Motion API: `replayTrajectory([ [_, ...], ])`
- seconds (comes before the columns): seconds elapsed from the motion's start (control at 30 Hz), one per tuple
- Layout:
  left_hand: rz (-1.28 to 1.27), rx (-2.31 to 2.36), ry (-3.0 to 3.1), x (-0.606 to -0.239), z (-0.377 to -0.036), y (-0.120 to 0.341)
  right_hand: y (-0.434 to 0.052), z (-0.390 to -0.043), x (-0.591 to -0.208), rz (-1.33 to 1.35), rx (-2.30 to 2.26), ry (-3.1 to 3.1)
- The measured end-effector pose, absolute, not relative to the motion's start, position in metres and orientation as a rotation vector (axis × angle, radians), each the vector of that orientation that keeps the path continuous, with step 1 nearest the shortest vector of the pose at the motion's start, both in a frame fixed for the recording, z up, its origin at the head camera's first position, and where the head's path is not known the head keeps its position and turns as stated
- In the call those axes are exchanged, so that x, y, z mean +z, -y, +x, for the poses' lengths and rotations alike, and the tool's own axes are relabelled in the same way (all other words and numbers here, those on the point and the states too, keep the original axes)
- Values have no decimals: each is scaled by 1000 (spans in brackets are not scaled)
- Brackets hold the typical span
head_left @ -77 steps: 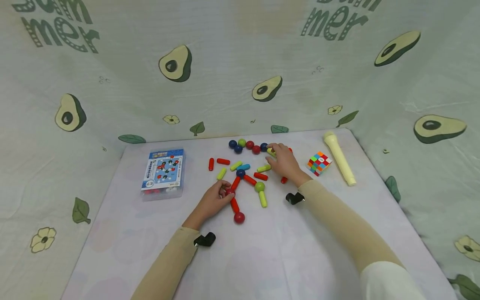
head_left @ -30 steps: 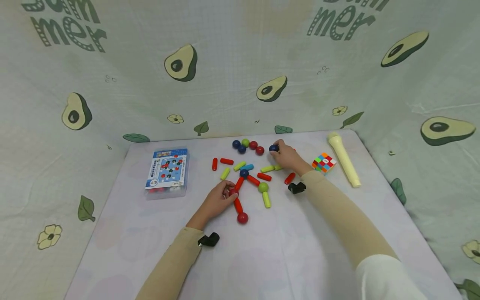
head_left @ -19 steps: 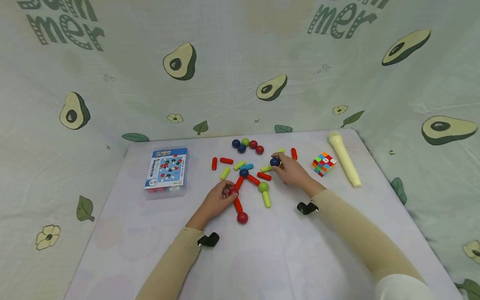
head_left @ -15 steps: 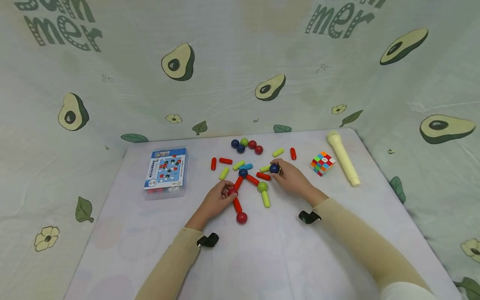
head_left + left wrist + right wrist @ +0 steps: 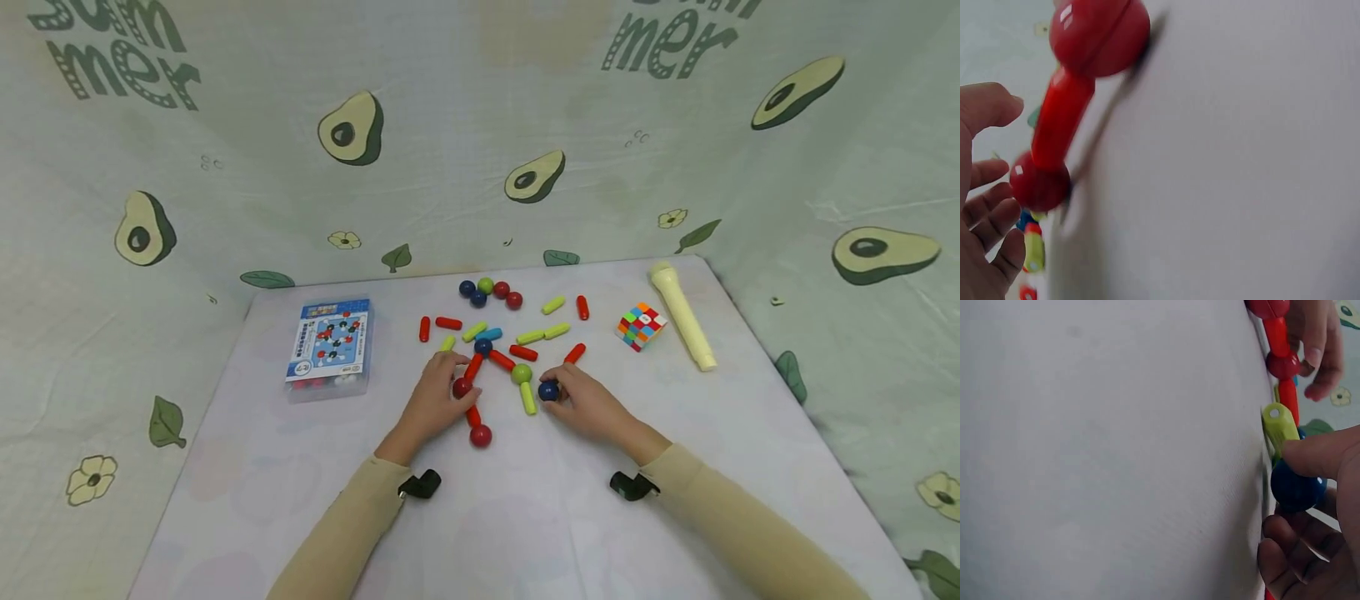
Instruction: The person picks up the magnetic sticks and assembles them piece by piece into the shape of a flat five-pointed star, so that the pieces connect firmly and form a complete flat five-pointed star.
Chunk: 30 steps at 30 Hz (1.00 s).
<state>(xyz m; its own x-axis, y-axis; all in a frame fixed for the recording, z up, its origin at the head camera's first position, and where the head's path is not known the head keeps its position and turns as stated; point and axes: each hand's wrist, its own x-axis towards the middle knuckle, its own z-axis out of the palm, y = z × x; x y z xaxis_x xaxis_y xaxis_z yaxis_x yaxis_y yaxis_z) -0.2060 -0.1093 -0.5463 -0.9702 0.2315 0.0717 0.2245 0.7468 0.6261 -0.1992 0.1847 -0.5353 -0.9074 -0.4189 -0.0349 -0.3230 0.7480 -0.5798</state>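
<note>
Blue ball [image 5: 548, 391], pinched by our right fingers [image 5: 1286, 539]; now nearer tabletop's [image 5: 525, 517] near edge, seemingly joinable to green stick [image 5: 528, 400]. Left fingers [image 5: 997, 224], spread by red ball [image 5: 462, 387].

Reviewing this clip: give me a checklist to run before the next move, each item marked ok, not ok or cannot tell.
1. Right hand holds the blue ball: ok, pinched between thumb and fingers.
2. The lime rod meets the green ball: ok.
3. Near end of the lime rod free: ok, nothing attached.
4. The blue ball joined to the lime rod: not ok, only beside it.
5. Left hand firmly steadying the middle red ball: cannot tell, contact unclear.
6. The puzzle cube clear of the build: ok.
</note>
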Motion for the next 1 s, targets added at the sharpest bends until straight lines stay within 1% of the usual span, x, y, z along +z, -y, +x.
replayTrajectory([
  [0.27,913,505,-2952,-523,-207,73,-183,-182,-543,-659,-930,-2806],
  [0.4,1061,251,-2883,-522,-211,57,-182,-176,-546,-672,-950,-2826],
  [0.6,1075,145,-2843,-525,-218,41,-183,-169,-547,-627,-985,-2825],
  [0.77,1062,79,-2870,-529,-221,37,-184,-166,-547,-653,-998,-2828],
  [1.0,1073,127,-2866,-528,-221,35,-183,-161,-544,-629,-1005,-2819],
])
